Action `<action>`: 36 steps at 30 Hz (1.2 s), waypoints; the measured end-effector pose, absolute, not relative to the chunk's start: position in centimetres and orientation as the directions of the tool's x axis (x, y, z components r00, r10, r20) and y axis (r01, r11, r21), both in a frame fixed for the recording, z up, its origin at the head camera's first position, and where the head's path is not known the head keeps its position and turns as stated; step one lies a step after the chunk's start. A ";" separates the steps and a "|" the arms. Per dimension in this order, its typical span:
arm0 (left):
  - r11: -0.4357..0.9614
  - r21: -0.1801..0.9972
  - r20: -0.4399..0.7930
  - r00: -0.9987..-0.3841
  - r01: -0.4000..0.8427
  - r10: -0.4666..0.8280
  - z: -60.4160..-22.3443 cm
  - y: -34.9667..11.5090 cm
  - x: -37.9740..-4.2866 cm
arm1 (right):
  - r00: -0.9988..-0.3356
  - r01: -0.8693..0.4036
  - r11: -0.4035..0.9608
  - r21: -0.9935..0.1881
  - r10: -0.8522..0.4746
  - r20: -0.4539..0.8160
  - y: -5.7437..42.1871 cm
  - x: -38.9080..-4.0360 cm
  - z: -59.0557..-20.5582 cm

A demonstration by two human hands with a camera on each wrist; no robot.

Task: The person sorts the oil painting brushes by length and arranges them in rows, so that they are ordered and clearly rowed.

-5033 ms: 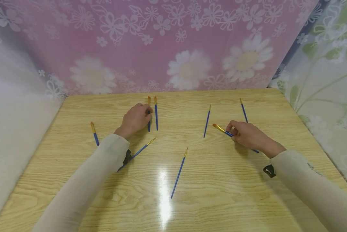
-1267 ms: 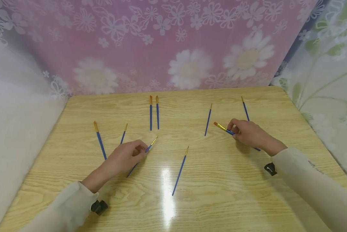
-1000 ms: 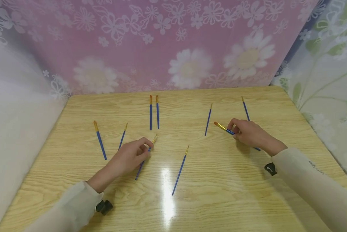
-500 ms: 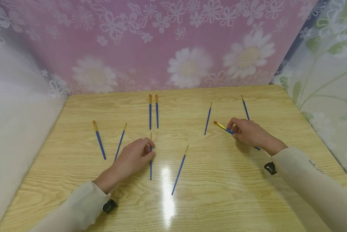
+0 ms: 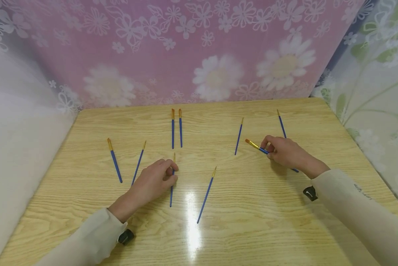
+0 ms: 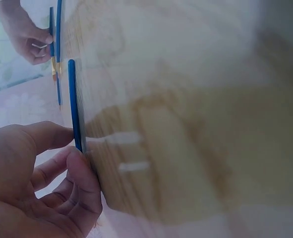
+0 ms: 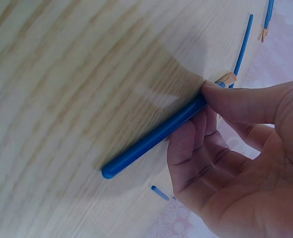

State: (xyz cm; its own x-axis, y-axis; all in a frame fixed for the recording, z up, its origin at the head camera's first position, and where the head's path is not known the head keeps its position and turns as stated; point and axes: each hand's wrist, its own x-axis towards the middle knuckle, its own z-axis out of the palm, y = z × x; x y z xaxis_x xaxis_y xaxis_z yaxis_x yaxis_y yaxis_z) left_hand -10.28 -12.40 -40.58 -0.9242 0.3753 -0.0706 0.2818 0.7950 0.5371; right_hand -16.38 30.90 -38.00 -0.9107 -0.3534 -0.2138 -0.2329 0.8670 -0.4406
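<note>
In the head view my left hand point(image 5: 155, 179) pinches a thin blue-handled paintbrush point(image 5: 171, 195) left of the table's middle, its tip pointing to the back. The left wrist view shows thumb and a fingertip at its blue handle point(image 6: 74, 99); the bristle end is hidden there. My right hand point(image 5: 282, 151) grips a wider paintbrush point(image 5: 253, 145) with orange bristles and a gold ferrule, tilted to the left. In the right wrist view its thick handle point(image 7: 153, 136) runs out past the thumb, close over the wood.
Two flat brushes, a left one point(image 5: 173, 129) and a right one point(image 5: 181, 129), lie parallel at the back. Others lie at left point(image 5: 115, 162), beside the left hand point(image 5: 139, 160), front centre point(image 5: 206, 195), back right point(image 5: 239, 136), and partly under the right hand point(image 5: 281, 123). Fabric surrounds the table point(image 5: 252, 229).
My left hand came forward from the back pair to the thin brush and turned it from diagonal to nearly straight, shifting it slightly right. The right hand keeps its brush in place.
</note>
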 end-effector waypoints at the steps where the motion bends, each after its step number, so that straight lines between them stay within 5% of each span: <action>1: 0.794 0.538 -0.070 -0.924 0.282 0.375 -40.6 -12.4 -10.3 | -0.911 -0.233 0.867 -0.440 -0.354 -0.214 30.9 -16.4 -38.0; 36: 0.787 0.554 -0.071 -0.926 0.273 0.371 -40.3 -12.2 -10.6 | -0.910 -0.246 0.863 -0.441 -0.363 -0.201 31.1 -16.4 -38.1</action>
State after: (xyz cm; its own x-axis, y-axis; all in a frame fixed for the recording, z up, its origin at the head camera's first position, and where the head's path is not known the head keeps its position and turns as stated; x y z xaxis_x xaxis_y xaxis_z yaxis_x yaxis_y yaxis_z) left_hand -10.55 -12.15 -40.32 -0.9260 0.3709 -0.0707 0.2729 0.7868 0.5536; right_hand -16.39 31.14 -38.10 -0.9100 -0.3626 -0.2011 -0.2463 0.8629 -0.4412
